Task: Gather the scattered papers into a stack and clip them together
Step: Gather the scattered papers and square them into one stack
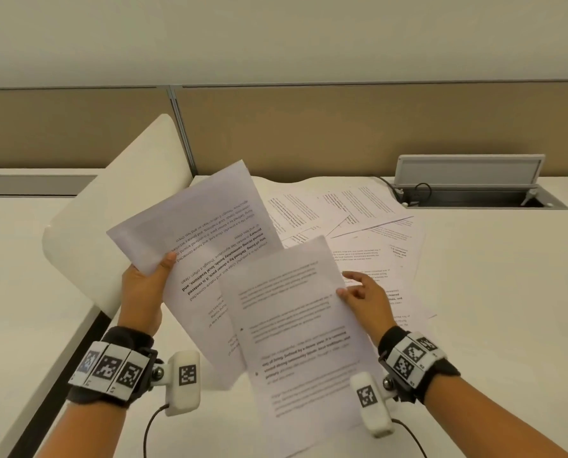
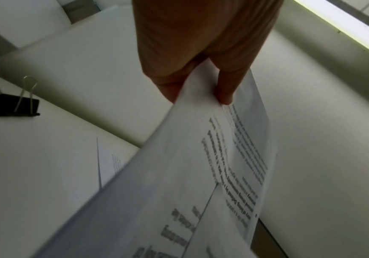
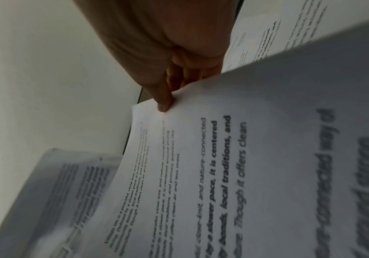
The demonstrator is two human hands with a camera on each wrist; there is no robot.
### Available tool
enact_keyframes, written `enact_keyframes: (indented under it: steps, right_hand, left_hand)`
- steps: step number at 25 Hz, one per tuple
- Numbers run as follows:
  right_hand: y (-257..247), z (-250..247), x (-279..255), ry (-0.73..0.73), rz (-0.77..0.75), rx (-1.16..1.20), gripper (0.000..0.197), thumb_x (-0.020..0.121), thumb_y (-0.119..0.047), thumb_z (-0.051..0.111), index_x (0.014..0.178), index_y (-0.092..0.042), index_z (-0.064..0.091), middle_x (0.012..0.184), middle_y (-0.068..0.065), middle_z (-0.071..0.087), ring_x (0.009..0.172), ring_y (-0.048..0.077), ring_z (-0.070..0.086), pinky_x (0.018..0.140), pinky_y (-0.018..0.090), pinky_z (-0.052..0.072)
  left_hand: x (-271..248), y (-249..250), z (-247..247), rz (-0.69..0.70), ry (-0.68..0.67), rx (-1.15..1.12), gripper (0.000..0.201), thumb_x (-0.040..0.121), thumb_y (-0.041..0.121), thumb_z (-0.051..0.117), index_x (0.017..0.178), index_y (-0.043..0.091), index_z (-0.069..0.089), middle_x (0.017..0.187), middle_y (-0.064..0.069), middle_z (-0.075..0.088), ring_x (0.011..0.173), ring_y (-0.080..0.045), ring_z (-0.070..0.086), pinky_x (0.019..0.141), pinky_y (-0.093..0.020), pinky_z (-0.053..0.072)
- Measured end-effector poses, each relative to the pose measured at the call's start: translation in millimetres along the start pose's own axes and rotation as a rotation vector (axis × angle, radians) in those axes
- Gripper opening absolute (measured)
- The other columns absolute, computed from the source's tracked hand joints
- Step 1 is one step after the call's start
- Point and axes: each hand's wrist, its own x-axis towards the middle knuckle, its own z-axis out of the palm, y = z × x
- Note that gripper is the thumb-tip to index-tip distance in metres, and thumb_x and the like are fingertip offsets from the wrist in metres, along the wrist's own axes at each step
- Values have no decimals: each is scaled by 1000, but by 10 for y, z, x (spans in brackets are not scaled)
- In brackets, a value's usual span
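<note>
My left hand (image 1: 157,269) pinches the corner of the printed sheets (image 1: 209,233) and holds them tilted above the desk; in the left wrist view the fingers (image 2: 223,94) clamp those sheets (image 2: 201,174). The right hand (image 1: 348,289) pinches the right edge of another printed sheet (image 1: 295,325), which overlaps the left-hand sheets. This sheet (image 3: 311,122) fills the right wrist view, blurred. Several loose papers (image 1: 368,233) lie scattered on the desk behind. A black binder clip (image 2: 13,105) lies on the desk, seen only from the left wrist.
A white curved divider panel (image 1: 110,209) stands at the left. An open cable tray with a raised grey flap (image 1: 467,173) and cords sits at the back right. A dark gap (image 1: 61,375) separates this desk from the left one.
</note>
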Motion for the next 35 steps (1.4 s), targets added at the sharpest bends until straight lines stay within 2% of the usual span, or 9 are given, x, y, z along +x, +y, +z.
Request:
enact_keyframes:
  steps: [2,6,13,16,19,22,27,31,35]
  right_hand:
    - [-142,-67,-5,38,-45,125,18,84,-14,62,102,-14,59,89,5,67,83,23,66,76,34,56]
    - [-372,-52,-14,52,-45,330,8,84,-15,62,92,-15,59,95,9,68,83,23,65,76,35,56]
    - [-398,160,-41,-53,119,330,10,89,-18,54,81,-20,49,85,8,65,68,20,60,55,30,51]
    - [-377,175,-55,-43,114,293,8,89,-22,55,84,-22,49,90,13,68,78,28,64,75,46,56]
    - [-468,162,-95,33,39,334,8,90,-21,54,85,-23,47,87,12,68,82,30,64,78,47,54]
    - [-654,111,-159,44,-100,438,11,88,-21,56,93,-24,46,87,8,67,81,27,65,73,42,56]
    - [-894,99,-295,-146,-345,397,38,75,-28,67,109,-21,51,94,1,67,87,19,68,64,30,59]
    - [-837,80,-286,-215,-337,354,26,74,-30,61,99,-33,55,89,-10,68,87,12,68,64,25,57]
    - [-611,90,-220,-355,-214,204,29,79,-27,65,106,-27,54,102,-6,67,91,12,67,67,19,56]
  left_hand:
    - [-1,-63,-28,-64,-13,34,17,84,19,62,101,19,60,93,4,66,77,-10,63,49,-15,52]
    - [-38,-227,51,-188,-71,84,37,77,26,67,109,9,58,96,-5,67,81,-22,63,51,-20,51]
    - [-240,-286,334,-234,-280,117,40,56,40,65,81,9,64,65,-2,72,61,-20,68,64,-37,54]
    - [-274,-275,373,-259,-265,76,46,72,54,56,85,11,62,70,-5,70,66,-27,64,64,-37,51]
    - [-299,-194,388,-274,-393,-43,77,52,75,63,100,15,63,87,-12,69,72,-27,67,60,-37,55]
    - [-342,-67,423,-180,-524,-5,82,46,69,71,108,16,61,97,-9,73,86,-28,71,65,-37,60]
    - [-426,123,514,-49,-524,54,52,43,61,77,88,37,69,91,3,74,85,-21,70,69,-34,59]
    - [-428,107,465,-42,-510,50,51,43,56,80,89,37,69,93,3,74,87,-21,69,70,-33,60]
    - [-379,-157,303,-140,-449,119,68,39,61,80,98,29,66,97,3,74,94,-21,68,69,-27,58]
